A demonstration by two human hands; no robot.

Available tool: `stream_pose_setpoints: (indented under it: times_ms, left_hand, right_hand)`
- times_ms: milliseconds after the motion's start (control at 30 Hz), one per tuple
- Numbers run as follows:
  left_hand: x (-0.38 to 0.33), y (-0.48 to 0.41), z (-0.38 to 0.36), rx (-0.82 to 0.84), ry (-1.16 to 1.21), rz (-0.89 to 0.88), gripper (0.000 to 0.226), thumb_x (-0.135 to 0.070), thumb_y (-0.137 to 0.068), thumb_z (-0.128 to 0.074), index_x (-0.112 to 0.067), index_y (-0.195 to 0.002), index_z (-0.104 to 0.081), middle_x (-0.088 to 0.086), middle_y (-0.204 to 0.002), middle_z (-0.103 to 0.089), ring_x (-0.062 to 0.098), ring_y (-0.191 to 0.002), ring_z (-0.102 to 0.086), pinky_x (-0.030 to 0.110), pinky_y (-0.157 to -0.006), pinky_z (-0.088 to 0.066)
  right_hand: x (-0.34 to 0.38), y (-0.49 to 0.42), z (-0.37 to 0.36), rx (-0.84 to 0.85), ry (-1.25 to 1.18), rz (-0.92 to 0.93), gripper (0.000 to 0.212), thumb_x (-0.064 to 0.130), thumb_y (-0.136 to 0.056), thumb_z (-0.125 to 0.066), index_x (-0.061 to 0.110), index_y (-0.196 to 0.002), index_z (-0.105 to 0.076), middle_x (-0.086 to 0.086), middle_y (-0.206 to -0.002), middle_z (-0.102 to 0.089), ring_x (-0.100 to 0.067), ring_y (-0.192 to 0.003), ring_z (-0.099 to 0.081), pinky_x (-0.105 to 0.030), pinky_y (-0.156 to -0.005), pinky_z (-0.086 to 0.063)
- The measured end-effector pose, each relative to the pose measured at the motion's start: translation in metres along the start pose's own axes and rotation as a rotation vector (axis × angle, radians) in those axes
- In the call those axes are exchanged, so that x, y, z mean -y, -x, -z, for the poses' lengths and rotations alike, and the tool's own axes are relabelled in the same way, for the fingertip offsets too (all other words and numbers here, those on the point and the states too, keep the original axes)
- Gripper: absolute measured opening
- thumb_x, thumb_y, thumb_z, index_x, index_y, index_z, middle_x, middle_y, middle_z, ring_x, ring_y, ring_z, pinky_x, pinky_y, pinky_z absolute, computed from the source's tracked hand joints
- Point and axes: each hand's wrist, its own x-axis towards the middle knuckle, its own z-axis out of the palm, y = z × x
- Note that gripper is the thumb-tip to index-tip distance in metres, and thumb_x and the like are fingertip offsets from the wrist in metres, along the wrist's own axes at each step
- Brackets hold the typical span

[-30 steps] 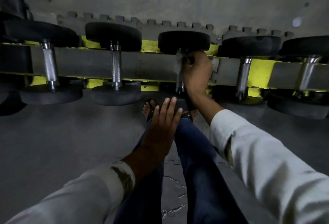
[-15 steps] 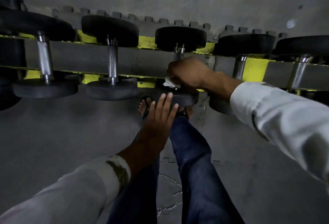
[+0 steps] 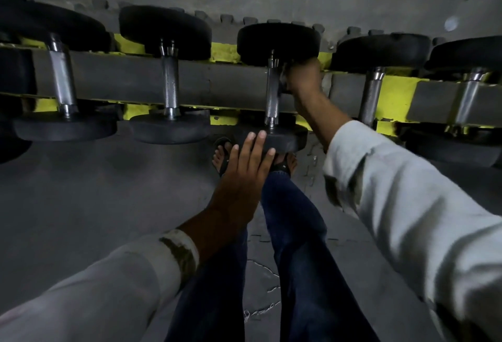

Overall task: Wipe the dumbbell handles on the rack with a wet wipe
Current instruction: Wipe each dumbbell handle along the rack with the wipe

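Note:
Several black-headed dumbbells with knurled steel handles lie across a yellow and grey rack [image 3: 122, 78]. My right hand [image 3: 304, 80] is curled at the far end of the middle dumbbell's handle [image 3: 272, 94], just to its right and under the far head. Only a pale bit of the wet wipe [image 3: 284, 69] shows at its fingers. Straight fingers of my left hand [image 3: 248, 162] rest on the near head [image 3: 288, 141] of the same dumbbell.
On the rack, two dumbbell handles [image 3: 170, 83] [image 3: 62, 80] lie to the left and two [image 3: 370, 94] [image 3: 467, 99] to the right. My legs in blue jeans and sandalled feet [image 3: 222, 155] stand on grey foam floor mats under the rack.
My right hand slid with the wipe from the near end of the middle handle to its far end. My left hand stayed on the near head.

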Motion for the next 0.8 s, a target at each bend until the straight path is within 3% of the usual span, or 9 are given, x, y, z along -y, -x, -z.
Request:
stream_pose_setpoints:
  times_ms: [67, 133, 233, 333, 400, 500, 667, 733, 800]
  left_hand:
    - [0.000, 0.001, 0.001, 0.032, 0.032, 0.014, 0.096, -0.046, -0.107, -0.039, 0.005, -0.148, 0.032, 0.039, -0.156, 0.027, 0.052, -0.153, 0.005, 0.059, -0.125, -0.015]
    - [0.000, 0.001, 0.002, 0.019, 0.021, 0.025, 0.094, -0.045, -0.108, -0.040, 0.004, -0.150, 0.029, 0.039, -0.158, 0.025, 0.052, -0.153, 0.006, 0.059, -0.126, -0.012]
    - [0.000, 0.001, 0.009, 0.074, 0.000, 0.013, 0.097, -0.044, -0.107, -0.043, 0.003, -0.149, 0.031, 0.037, -0.157, 0.029, 0.051, -0.152, 0.011, 0.059, -0.125, -0.006]
    - [0.001, 0.000, 0.012, 0.088, 0.006, 0.021, 0.101, -0.044, -0.106, -0.047, 0.002, -0.149, 0.032, 0.037, -0.156, 0.031, 0.052, -0.152, 0.013, 0.059, -0.124, -0.005]
    - [0.002, 0.001, 0.012, 0.078, 0.019, 0.023, 0.097, -0.042, -0.107, -0.044, 0.002, -0.149, 0.031, 0.037, -0.158, 0.029, 0.051, -0.153, 0.011, 0.058, -0.125, -0.007]
    - [0.002, 0.003, 0.014, 0.091, 0.002, -0.001, 0.090, -0.040, -0.109, -0.036, 0.002, -0.147, 0.033, 0.036, -0.159, 0.027, 0.050, -0.153, 0.010, 0.057, -0.126, -0.010]
    - [0.002, 0.002, 0.014, 0.071, -0.015, -0.008, 0.087, -0.042, -0.110, -0.033, 0.002, -0.150, 0.031, 0.037, -0.157, 0.030, 0.051, -0.153, 0.011, 0.058, -0.126, -0.010]
    - [0.002, 0.002, 0.012, 0.064, -0.015, -0.013, 0.081, -0.040, -0.111, -0.027, 0.001, -0.152, 0.029, 0.037, -0.158, 0.028, 0.051, -0.153, 0.010, 0.058, -0.126, -0.011]
    - [0.002, 0.003, 0.010, 0.044, -0.017, -0.016, 0.080, -0.039, -0.110, -0.026, 0.002, -0.152, 0.029, 0.037, -0.158, 0.028, 0.051, -0.153, 0.010, 0.058, -0.126, -0.012]
  right_hand:
    - [0.013, 0.029, 0.006, 0.007, 0.083, 0.003, 0.013, 0.018, -0.082, -0.059, 0.011, -0.079, -0.069, -0.011, -0.078, -0.066, -0.023, -0.075, -0.060, -0.036, -0.067, -0.047]
    - [0.000, 0.059, 0.014, 0.094, 0.199, 0.042, 0.021, 0.016, -0.093, -0.055, 0.015, -0.075, -0.066, -0.005, -0.073, -0.062, -0.022, -0.072, -0.057, -0.028, -0.063, -0.037]
    - [-0.033, 0.076, 0.028, 0.296, 0.414, 0.097, 0.017, 0.019, -0.087, -0.061, 0.019, -0.070, -0.063, -0.008, -0.075, -0.069, -0.029, -0.077, -0.067, -0.030, -0.064, -0.046]
    - [-0.023, 0.063, 0.029, 0.209, 0.363, 0.164, 0.013, 0.017, -0.086, -0.064, 0.020, -0.074, -0.064, -0.004, -0.074, -0.067, -0.021, -0.072, -0.065, -0.028, -0.062, -0.045]
    - [-0.009, 0.059, 0.024, 0.029, 0.340, 0.273, 0.008, 0.019, -0.090, -0.062, 0.017, -0.091, -0.069, -0.003, -0.080, -0.068, -0.022, -0.076, -0.065, -0.025, -0.061, -0.043]
    - [-0.002, 0.065, 0.013, -0.239, 0.595, 0.470, 0.024, 0.021, -0.092, -0.057, 0.014, -0.115, -0.060, -0.012, -0.100, -0.069, -0.036, -0.091, -0.066, -0.034, -0.065, -0.042]
    - [-0.005, 0.069, 0.026, -0.102, 0.776, 0.855, 0.021, 0.026, -0.098, -0.050, 0.017, -0.115, -0.058, -0.010, -0.111, -0.060, -0.030, -0.092, -0.061, -0.036, -0.069, -0.044]
    - [-0.003, 0.057, 0.031, -0.066, 0.969, 1.069, 0.020, 0.013, -0.090, -0.060, 0.013, -0.109, -0.063, -0.012, -0.118, -0.061, -0.034, -0.090, -0.063, -0.032, -0.059, -0.039]
    - [0.006, 0.049, 0.033, -0.013, 1.109, 1.122, 0.018, 0.013, -0.086, -0.064, 0.014, -0.103, -0.067, -0.008, -0.118, -0.065, -0.034, -0.078, -0.066, -0.027, -0.053, -0.029]
